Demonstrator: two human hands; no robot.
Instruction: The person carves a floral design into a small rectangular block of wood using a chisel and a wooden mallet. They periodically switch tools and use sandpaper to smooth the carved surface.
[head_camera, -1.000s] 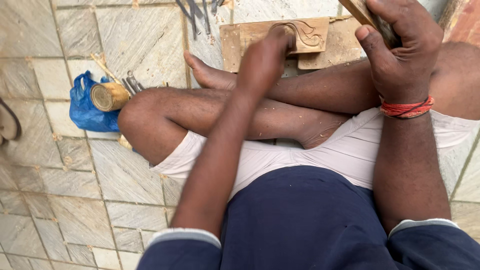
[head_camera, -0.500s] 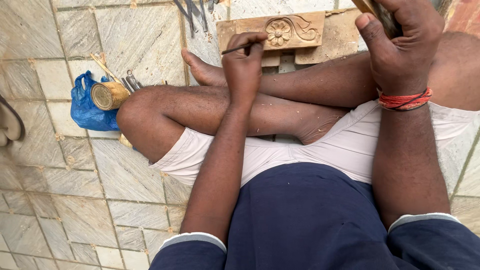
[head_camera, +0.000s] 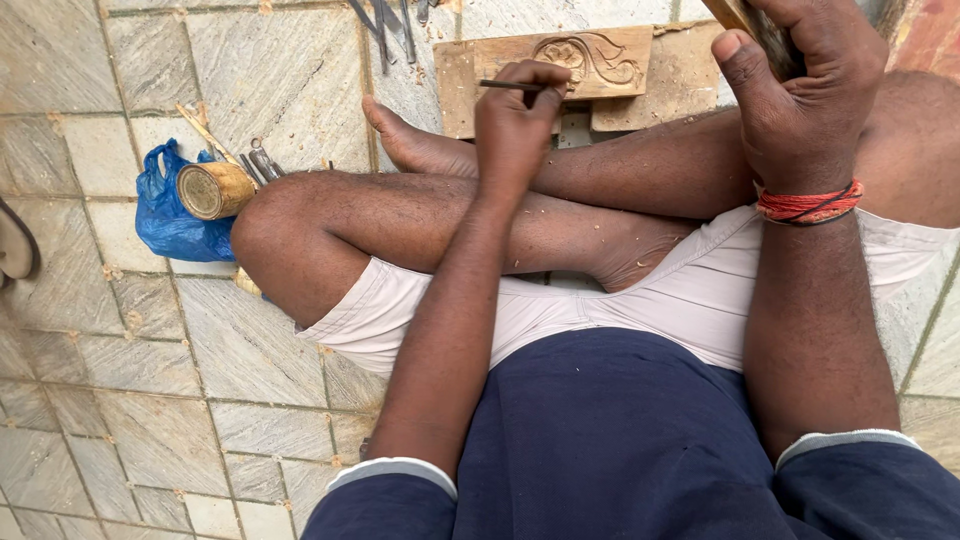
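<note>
- A view from above, looking down at a person seated cross-legged on a floor of pale grey stone tiles (head_camera: 150, 420), wearing a dark blue shirt and light-coloured shorts.
- The left hand (head_camera: 515, 115) is stretched forward over the crossed legs, its fingers pinched around a thin dark metal carving tool (head_camera: 505, 86). The tool lies nearly level, its free end pointing to the left of the view.
- Just beyond that hand, at the top of the view, lies a flat rectangular wooden panel carved with a curling floral pattern (head_camera: 590, 60). It rests on a plainer, wider brown wooden board (head_camera: 690, 80) on the floor, just past the person's bare foot (head_camera: 415, 145).
- The tool is held right at the near edge of the carved panel; whether its tip touches the wood cannot be told.
- The right hand (head_camera: 800, 95) is raised at the upper right, clenched around a brown wooden handle (head_camera: 745, 18), most of which runs out of view. A red thread band (head_camera: 808, 203) circles the wrist.
- To the left, beside the person's knee, a short wooden cylinder (head_camera: 212, 190) rests on a crumpled blue plastic bag (head_camera: 165, 215), with a few metal tools (head_camera: 262, 160) lying just beside it.
- More slim metal tools (head_camera: 385, 25) lie on the tiles at the top edge, left of the carved panel.
</note>
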